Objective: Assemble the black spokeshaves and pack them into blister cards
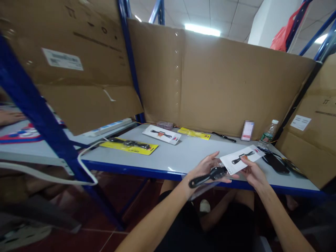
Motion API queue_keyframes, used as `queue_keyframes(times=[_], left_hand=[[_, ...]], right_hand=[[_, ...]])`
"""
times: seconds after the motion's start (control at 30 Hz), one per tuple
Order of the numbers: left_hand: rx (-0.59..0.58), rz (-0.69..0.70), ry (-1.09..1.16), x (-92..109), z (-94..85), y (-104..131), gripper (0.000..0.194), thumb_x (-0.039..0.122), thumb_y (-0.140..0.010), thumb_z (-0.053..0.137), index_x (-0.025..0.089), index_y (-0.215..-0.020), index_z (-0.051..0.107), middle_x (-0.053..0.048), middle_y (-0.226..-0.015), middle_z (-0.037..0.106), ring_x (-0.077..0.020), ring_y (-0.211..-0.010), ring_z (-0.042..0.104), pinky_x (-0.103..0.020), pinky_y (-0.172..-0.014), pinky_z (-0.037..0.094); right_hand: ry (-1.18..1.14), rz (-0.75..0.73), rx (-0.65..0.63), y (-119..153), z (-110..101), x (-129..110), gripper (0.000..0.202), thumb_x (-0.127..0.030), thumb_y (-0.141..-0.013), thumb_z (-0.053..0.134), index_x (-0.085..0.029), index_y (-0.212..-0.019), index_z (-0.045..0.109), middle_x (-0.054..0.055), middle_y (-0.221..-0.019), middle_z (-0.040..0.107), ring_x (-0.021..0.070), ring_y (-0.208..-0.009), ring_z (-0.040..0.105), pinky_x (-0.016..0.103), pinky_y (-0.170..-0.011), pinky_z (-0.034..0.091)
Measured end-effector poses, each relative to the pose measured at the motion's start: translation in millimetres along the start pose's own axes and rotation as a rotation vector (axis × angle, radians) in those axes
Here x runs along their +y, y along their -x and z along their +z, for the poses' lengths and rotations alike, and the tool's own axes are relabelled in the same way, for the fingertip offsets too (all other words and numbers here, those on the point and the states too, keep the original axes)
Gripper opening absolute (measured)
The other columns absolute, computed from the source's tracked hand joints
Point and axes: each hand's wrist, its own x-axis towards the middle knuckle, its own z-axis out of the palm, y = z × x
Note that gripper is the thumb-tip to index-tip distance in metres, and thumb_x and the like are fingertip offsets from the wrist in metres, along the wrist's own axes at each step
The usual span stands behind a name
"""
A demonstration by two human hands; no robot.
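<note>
Over the table's front edge, my left hand (203, 169) holds a black-handled tool (206, 177) in a clear plastic package. My right hand (253, 173) grips a white printed card (240, 159) by its right part, thumb on top. The card shows a picture of a black tool with an orange spot. Its left end overlaps the end of the black tool near my left fingers. Further back on the table (168, 154) lies another white card (161, 134) with a similar picture. To its left, a yellow card (131, 146) has a black tool on it.
Another yellow card (194, 133), a black tool (224, 137) and a small clear box (165, 125) lie at the back. On the right are a bottle (269, 133), a phone-like screen (247, 131) and a dark phone (275, 163). Cardboard walls (223, 84) surround the table. Another person's hand (12, 117) shows far left.
</note>
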Motion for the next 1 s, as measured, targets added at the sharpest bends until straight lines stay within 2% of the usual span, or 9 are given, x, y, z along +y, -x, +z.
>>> queue_keyframes(times=[0.1, 0.23, 0.37, 0.5, 0.6, 0.73, 0.83, 0.93, 1.0], left_hand=[[0.024, -0.057, 0.051, 15, -24.4, 6, 0.070, 0.051, -0.102, 0.040, -0.001, -0.149, 0.039, -0.031, -0.129, 0.063, -0.0419, -0.118, 0.066, -0.057, -0.099, 0.052], [0.269, 0.065, 0.095, 37, -54.7, 41, 0.066, 0.050, -0.104, 0.032, 0.003, -0.151, 0.034, -0.032, -0.131, 0.060, -0.0435, -0.118, 0.065, -0.063, -0.100, 0.049], [0.478, 0.195, -0.049, 56, -69.0, 62, 0.057, 0.045, -0.102, 0.041, 0.005, -0.144, 0.041, -0.029, -0.126, 0.063, -0.0385, -0.113, 0.068, -0.055, -0.091, 0.057], [0.769, 0.318, -0.417, 64, -79.6, 54, 0.043, 0.028, -0.092, 0.059, 0.009, -0.130, 0.053, -0.022, -0.110, 0.070, -0.0307, -0.098, 0.072, -0.047, -0.077, 0.063], [0.846, 0.394, -0.541, 62, -89.6, 44, 0.051, 0.012, -0.077, 0.068, 0.010, -0.127, 0.054, -0.018, -0.102, 0.072, -0.0283, -0.098, 0.071, -0.039, -0.070, 0.063], [0.892, 0.449, -0.673, 58, -100.9, 36, 0.049, 0.011, -0.074, 0.064, 0.008, -0.122, 0.057, -0.017, -0.097, 0.074, -0.0262, -0.092, 0.071, -0.030, -0.063, 0.058], [0.938, 0.471, -0.788, 56, -106.9, 31, 0.048, 0.015, -0.075, 0.062, 0.008, -0.123, 0.059, -0.016, -0.096, 0.074, -0.0252, -0.087, 0.071, -0.027, -0.058, 0.054], [1.007, 0.502, -0.953, 54, -110.1, 25, 0.045, 0.017, -0.076, 0.063, 0.010, -0.120, 0.064, -0.012, -0.092, 0.074, -0.0238, -0.082, 0.070, -0.027, -0.060, 0.051], [1.048, 0.529, -1.087, 54, -110.0, 23, 0.039, 0.017, -0.077, 0.063, 0.013, -0.115, 0.069, -0.008, -0.088, 0.073, -0.0231, -0.082, 0.068, -0.030, -0.069, 0.052]], right_hand=[[-0.123, -0.125, 0.069, 10, -5, 8, 0.018, -0.012, -0.073, 0.079, -0.019, -0.085, 0.067, -0.001, -0.076, 0.077, 0.0144, -0.058, 0.071, 0.022, -0.052, 0.061], [-0.273, -0.209, 0.123, 30, -7, 31, 0.026, -0.017, -0.071, 0.084, -0.020, -0.091, 0.068, -0.002, -0.087, 0.078, 0.0153, -0.070, 0.074, 0.025, -0.064, 0.066], [-0.380, -0.184, 0.163, 44, 4, 53, 0.030, -0.015, -0.070, 0.084, -0.021, -0.095, 0.068, -0.002, -0.092, 0.078, 0.0173, -0.079, 0.076, 0.032, -0.075, 0.068], [-0.394, -0.129, 0.089, 55, 21, 63, 0.038, -0.015, -0.067, 0.087, -0.020, -0.099, 0.068, 0.000, -0.098, 0.078, 0.0216, -0.089, 0.077, 0.037, -0.083, 0.067], [-0.309, -0.118, 0.042, 67, 23, 65, 0.044, -0.019, -0.065, 0.090, -0.020, -0.103, 0.068, 0.001, -0.104, 0.077, 0.0251, -0.090, 0.077, 0.037, -0.082, 0.066], [-0.172, -0.137, 0.072, 86, -7, 61, 0.045, -0.033, -0.070, 0.086, -0.020, -0.108, 0.065, 0.001, -0.095, 0.077, 0.0278, -0.080, 0.078, 0.036, -0.067, 0.066], [-0.169, -0.214, 0.246, 90, -48, 51, 0.041, -0.040, -0.070, 0.082, -0.022, -0.103, 0.064, -0.001, -0.081, 0.076, 0.0227, -0.063, 0.075, 0.032, -0.055, 0.063], [-0.084, -0.245, 0.405, 81, -80, 33, 0.027, -0.031, -0.068, 0.081, -0.021, -0.089, 0.068, -0.002, -0.069, 0.073, 0.0150, -0.048, 0.066, 0.021, -0.039, 0.052], [0.003, -0.218, 0.441, 74, -90, 22, 0.024, -0.023, -0.064, 0.083, -0.020, -0.085, 0.070, -0.001, -0.067, 0.072, 0.0142, -0.048, 0.064, 0.020, -0.040, 0.051]])
